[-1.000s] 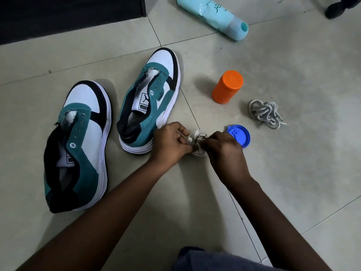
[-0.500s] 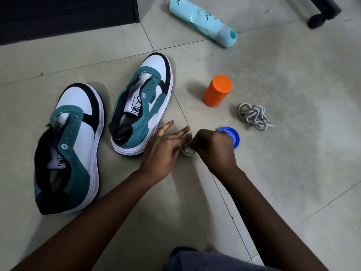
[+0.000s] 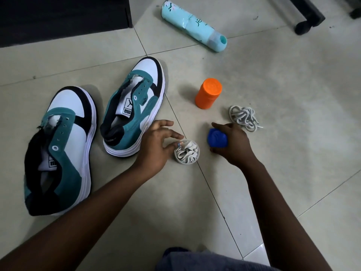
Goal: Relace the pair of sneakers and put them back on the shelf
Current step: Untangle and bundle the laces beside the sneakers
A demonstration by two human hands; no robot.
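Blue lid in right hand, unlaced sneakers

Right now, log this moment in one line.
left hand: touches lace cup | right hand: grips blue lid | sneakers: unlaced | loose lace: on floor

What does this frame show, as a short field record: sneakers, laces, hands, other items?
sneakers: two teal, white and black sneakers on the floor, eyelets unlaced
laces: one bundle in a small round container; a second loose bundle on the tile
left hand: fingers relaxed beside the container, holding nothing
right hand: grips a blue lid
other: upright orange bottle; light blue bottle lying down
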